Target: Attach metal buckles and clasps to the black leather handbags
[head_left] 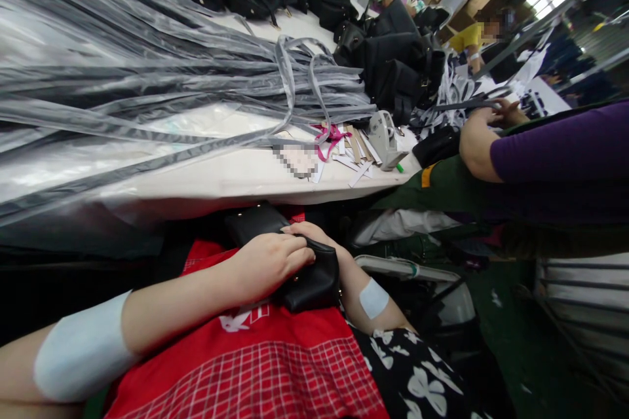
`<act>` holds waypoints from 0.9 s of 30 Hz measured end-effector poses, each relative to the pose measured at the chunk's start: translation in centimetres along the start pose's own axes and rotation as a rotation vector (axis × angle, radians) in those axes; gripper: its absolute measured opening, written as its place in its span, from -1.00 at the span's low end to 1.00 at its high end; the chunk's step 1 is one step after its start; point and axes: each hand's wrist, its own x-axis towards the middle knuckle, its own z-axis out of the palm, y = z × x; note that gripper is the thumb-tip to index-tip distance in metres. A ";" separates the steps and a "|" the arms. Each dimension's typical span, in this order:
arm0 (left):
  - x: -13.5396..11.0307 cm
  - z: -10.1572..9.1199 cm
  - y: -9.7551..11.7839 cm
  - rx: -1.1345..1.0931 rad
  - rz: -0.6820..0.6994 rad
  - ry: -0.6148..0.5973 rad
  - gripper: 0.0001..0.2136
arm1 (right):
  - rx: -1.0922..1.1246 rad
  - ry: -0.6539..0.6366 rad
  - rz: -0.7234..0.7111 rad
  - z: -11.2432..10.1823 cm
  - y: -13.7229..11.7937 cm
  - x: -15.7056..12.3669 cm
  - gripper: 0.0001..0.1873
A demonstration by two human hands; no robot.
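Observation:
A small black leather pouch (304,278) rests on my lap, over a red checked apron (255,366), just under the edge of the white table (236,177). My left hand (268,262) lies on top of the pouch with its fingers curled over it. My right hand (307,230) reaches in from the right and grips the pouch's far side; most of its fingers are hidden behind the pouch. A white patch sticks to each forearm.
A bundle of grey translucent straps (147,91) covers the table. Paper strips, a pink ribbon (330,137) and a tape dispenser (386,137) lie near its edge. Black bags (393,65) are piled behind. A person's purple-sleeved arm (540,144) works at right; others sit beyond.

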 end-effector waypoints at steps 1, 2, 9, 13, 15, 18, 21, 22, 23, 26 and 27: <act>0.0 0.2 0.0 -0.017 -0.023 0.010 -0.79 | 0.022 -0.014 0.015 0.0 0.2 0.0 -0.73; 0.0 0.4 0.0 -0.048 -0.045 0.018 -0.79 | 0.042 -0.027 0.028 0.0 0.3 0.0 -0.72; -0.3 0.4 0.6 -0.746 -0.365 0.072 -0.76 | 0.068 -0.039 0.038 -0.1 1.5 0.3 -0.71; -0.2 -0.5 0.4 -1.443 -0.498 0.100 -0.72 | 0.002 -0.044 -0.027 -0.3 1.7 0.3 -0.72; -0.2 -0.7 0.0 -1.692 -0.498 0.115 -0.78 | -0.027 -0.036 -0.077 -0.4 1.8 0.2 -0.76; -0.3 -0.8 -0.7 -1.923 -0.486 0.158 -0.84 | -0.078 -0.024 -0.148 -0.3 2.2 0.1 -0.79; -0.3 -0.7 -1.1 -2.030 -0.490 0.182 -0.86 | -0.137 -0.046 -0.202 -0.3 2.7 0.6 -0.77; -0.3 -0.7 -1.1 -2.052 -0.484 0.182 -0.86 | -0.155 -0.056 -0.219 -0.2 2.9 0.9 -0.77; -0.3 -0.7 -1.1 -2.067 -0.478 0.179 -0.87 | -0.172 -0.065 -0.236 -0.2 3.0 1.1 -0.77; -0.3 -0.6 -1.1 -2.072 -0.471 0.175 -0.87 | -0.202 -0.078 -0.287 -0.3 3.5 1.8 -0.79; -0.3 -0.6 -1.1 -2.054 -0.476 0.176 -0.88 | -0.205 -0.076 -0.303 -0.3 3.7 1.9 -0.80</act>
